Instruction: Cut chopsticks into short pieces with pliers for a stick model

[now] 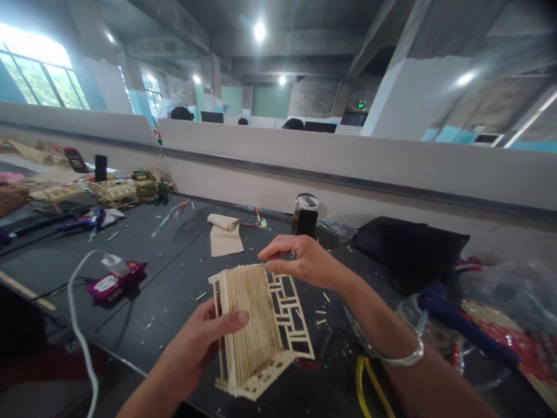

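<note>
A small model bench made of thin wooden sticks, with a slatted panel and a lattice side, is held tilted above the dark table. My left hand grips it from the left, thumb lying over the slats and the fingers hidden behind. Over the top edge of the model hovers my right hand, its thumb and fingers apart with a gap between them. The right thumb tip is close to the upper corner; whether it touches cannot be made out. A silver bangle circles the right wrist.
A blue glue gun lies at the right by a black bag. Folded cloth and a phone stand behind the model. At left are a purple power strip, a white cable and another person's hand.
</note>
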Tool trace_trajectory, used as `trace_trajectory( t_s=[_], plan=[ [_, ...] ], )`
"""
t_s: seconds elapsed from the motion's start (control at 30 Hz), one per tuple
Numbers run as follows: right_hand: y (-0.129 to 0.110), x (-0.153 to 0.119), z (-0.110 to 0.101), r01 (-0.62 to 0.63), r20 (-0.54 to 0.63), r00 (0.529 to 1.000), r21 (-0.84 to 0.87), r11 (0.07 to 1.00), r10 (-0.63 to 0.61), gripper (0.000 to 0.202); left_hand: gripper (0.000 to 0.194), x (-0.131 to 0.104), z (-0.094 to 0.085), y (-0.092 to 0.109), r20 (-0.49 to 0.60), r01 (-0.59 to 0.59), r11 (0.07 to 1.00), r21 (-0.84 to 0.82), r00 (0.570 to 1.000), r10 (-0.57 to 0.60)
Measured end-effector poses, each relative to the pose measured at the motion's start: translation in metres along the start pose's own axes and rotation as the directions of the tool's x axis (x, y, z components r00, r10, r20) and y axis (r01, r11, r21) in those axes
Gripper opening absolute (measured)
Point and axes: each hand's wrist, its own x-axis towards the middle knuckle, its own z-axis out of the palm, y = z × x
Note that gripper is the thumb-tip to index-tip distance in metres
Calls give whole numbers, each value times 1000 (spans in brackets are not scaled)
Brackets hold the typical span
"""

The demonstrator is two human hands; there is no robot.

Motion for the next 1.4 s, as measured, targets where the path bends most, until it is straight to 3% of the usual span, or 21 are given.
trace_trajectory(
  t_s=[0.1,0.27,0.4,0.5,0.6,0.67,0.73,0.83,0.93,1.0,1.1,1.23,1.4],
  plan=[
    [-5,3,2,70,34,997,-64,995,-68,8,52,0,0,0,-1,2,1000,-3,1000,-2],
    [-2,1,8,149,-46,988,-30,988,-150,8,49,-1,-2,2,31,-7,1000,-14,999,7],
    [1,1,3,29,-169,986,144,989,-5,12,48,-3,-2,4,103,19,1000,-25,995,-17],
    [9,4,-12,24,-358,927,352,936,110,19,48,-3,-5,2,118,39,998,-55,992,-33],
    [19,2,-27,77,-441,880,495,865,174,33,46,-1,-12,-3,140,42,995,-86,990,-29],
    [24,-1,-33,34,-440,877,453,891,191,42,44,1,-16,-5,139,40,995,-91,990,-27],
    [24,-5,-32,-51,-409,895,308,950,180,44,45,3,-16,-6,129,42,996,-78,991,-32],
    [14,-6,-22,-131,-230,961,101,986,151,27,45,4,-12,-3,129,42,998,-53,991,-35],
    [3,-3,-6,-106,-52,993,18,994,107,17,44,5,-7,-2,132,32,999,-39,991,-26],
    [-1,-1,4,-65,-32,997,-24,998,65,11,44,6,-6,-2,130,35,999,-30,991,-31],
    [-3,-2,15,27,-136,990,-92,995,-40,7,43,9,-6,-4,116,25,999,-22,993,-23],
    [-8,-9,16,96,-355,922,-181,979,-156,11,41,11,-3,-6,103,3,1000,-31,995,0],
    [-9,-17,-2,-71,-558,830,-103,992,2,20,40,11,4,-7,93,9,998,-65,996,-3]
  ],
)
